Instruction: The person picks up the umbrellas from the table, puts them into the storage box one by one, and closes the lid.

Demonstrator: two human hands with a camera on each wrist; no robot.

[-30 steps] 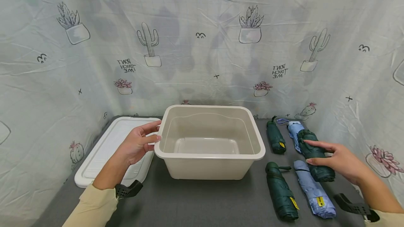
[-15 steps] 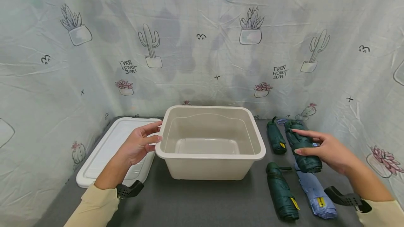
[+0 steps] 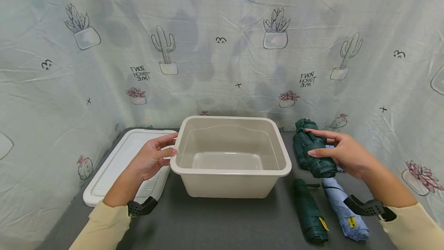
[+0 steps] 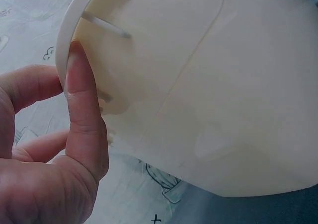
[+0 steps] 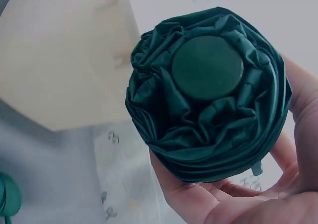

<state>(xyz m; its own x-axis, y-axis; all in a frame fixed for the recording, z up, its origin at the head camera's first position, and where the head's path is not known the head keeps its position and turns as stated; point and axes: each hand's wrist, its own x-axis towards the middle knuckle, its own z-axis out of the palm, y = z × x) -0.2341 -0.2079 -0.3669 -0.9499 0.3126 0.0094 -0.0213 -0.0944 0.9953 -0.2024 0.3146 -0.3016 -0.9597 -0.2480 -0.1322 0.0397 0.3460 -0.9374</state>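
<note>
My left hand (image 3: 152, 159) pinches the left rim of a beige plastic storage bin (image 3: 230, 184). In the left wrist view the thumb (image 4: 83, 105) presses one side of the bin's rim, with fingers on the other. My right hand (image 3: 350, 157) grips a folded dark green umbrella (image 3: 323, 165), right of the bin. The right wrist view shows this umbrella's round end (image 5: 207, 67) with bunched fabric around it. Behind it in the head view, another green umbrella (image 3: 300, 153) is partly covered. A blue umbrella farther back is mostly hidden by the held one and my hand.
Nearer on the grey tabletop (image 3: 215, 223) lie a dark green umbrella (image 3: 310, 217) and a light blue patterned umbrella (image 3: 347, 213), side by side. A white lid (image 3: 121, 161) lies flat left of the bin. A printed curtain (image 3: 222, 65) hangs behind and at both sides.
My right hand has carried the green umbrella leftward and farther back, from above the blue umbrellas to over the rear green one. My left hand stays on the bin's rim.
</note>
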